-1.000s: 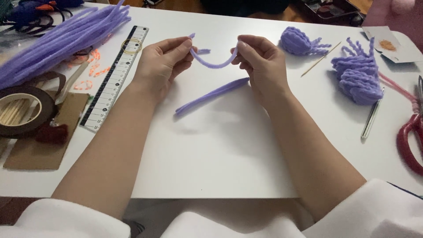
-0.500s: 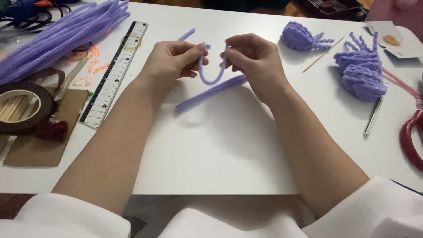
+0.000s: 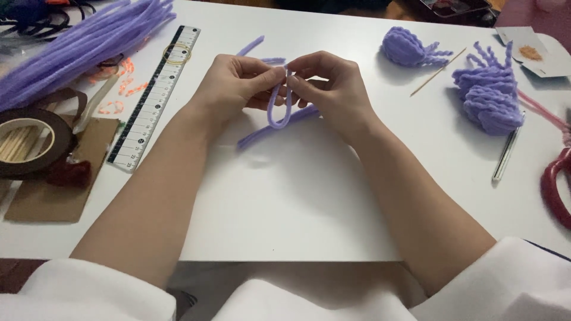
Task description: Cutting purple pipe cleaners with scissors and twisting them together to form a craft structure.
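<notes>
My left hand and my right hand meet above the white table, pinching the two ends of a short purple pipe cleaner bent into a narrow U that hangs down between my fingers. A second straight purple pipe cleaner lies on the table just below my hands. Another short purple piece lies beyond my left hand.
A bundle of long purple pipe cleaners lies far left beside a ruler. A brown tape roll sits on cardboard at left. Two purple curled pipe-cleaner shapes, a wooden stick and red scissors are at right.
The pipe cleaner went from a shallow curve to a tight U as my hands came together. My hands have also moved slightly toward me.
</notes>
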